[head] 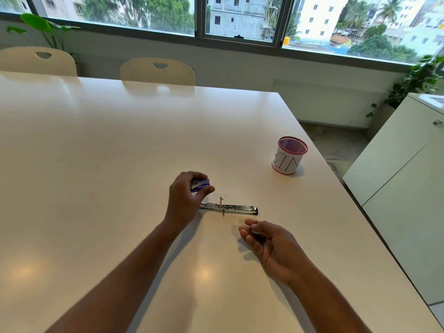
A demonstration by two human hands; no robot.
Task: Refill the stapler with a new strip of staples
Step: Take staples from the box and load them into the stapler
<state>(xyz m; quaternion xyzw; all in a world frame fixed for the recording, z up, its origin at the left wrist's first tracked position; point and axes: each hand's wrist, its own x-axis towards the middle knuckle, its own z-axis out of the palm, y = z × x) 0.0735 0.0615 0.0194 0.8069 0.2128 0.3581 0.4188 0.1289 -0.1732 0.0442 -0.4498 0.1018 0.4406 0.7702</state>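
Observation:
The stapler (pixel 230 208) lies opened out flat on the white table (pixel 120 145), a long metal strip with a black tip at its right end. My left hand (pixel 186 200) is just above its left end and grips a small purple staple box (pixel 201 185) between thumb and fingers. My right hand (pixel 269 246) rests on the table in front of the stapler, palm turned inward and fingers curled. A small pale strip of staples (pixel 255 229) shows between its thumb and fingertips, blurred.
A red mesh cup (pixel 289 156) wrapped in paper marked "BIN" stands at the right, behind the stapler and near the table's right edge. Two cream chairs (pixel 157 72) are at the far side. A white cabinet (pixel 396 179) stands to the right of the table.

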